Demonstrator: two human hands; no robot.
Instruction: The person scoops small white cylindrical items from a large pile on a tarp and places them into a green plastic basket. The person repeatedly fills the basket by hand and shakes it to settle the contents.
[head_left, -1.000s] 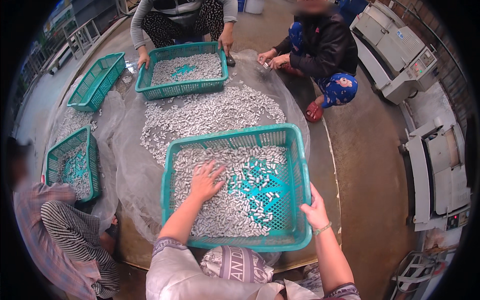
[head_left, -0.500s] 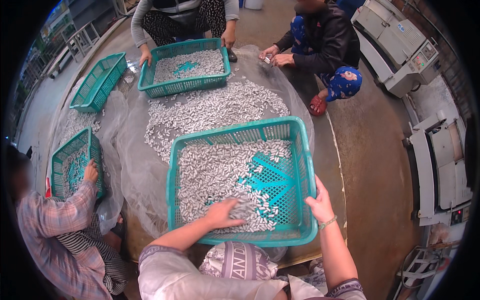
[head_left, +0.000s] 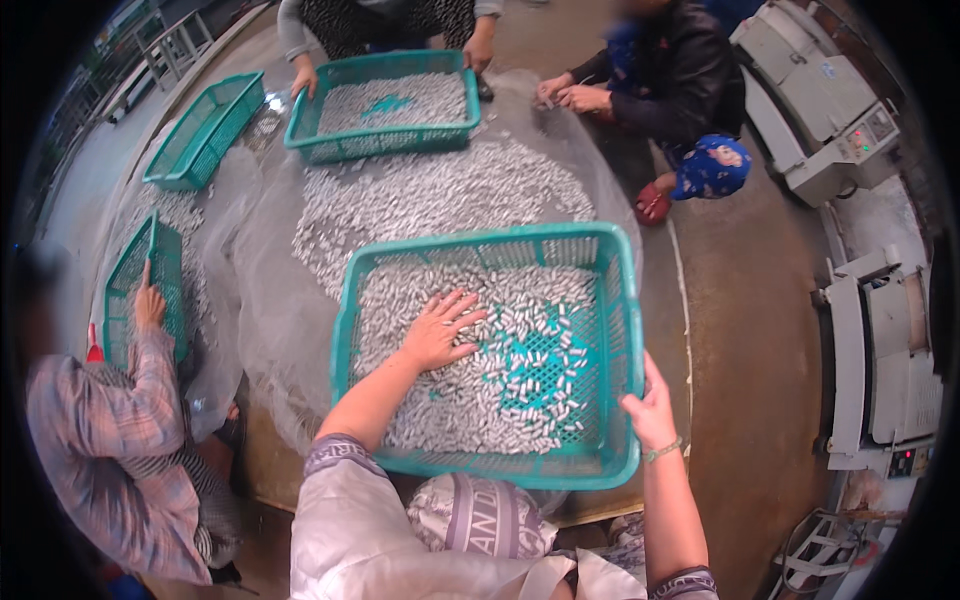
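Note:
A large teal plastic basket (head_left: 618, 300) with lattice sides is in front of me, partly filled with small silvery metal cylinders (head_left: 430, 415). My left hand (head_left: 440, 330) lies on the cylinders with its fingers spread, palm down. To its right the layer thins out, and the teal mesh bottom shows between scattered pieces. My right hand (head_left: 650, 405) grips the basket's right wall near the front corner, its thumb on the inner side of the rim. Its other fingers are mostly hidden behind the wall.
Many loose cylinders (head_left: 450, 195) are spread on clear plastic sheeting (head_left: 270, 330) beyond the basket. Another person holds a filled teal basket (head_left: 380, 150) at the far side. A teal basket (head_left: 205, 130) stands far left. Co-workers crouch left and far right; grey machines (head_left: 885, 350) line the right.
My left hand has moved away from me over the cylinders and spread out flat. Pieces now scatter over mesh that was bare. The left co-worker's basket is tilted up.

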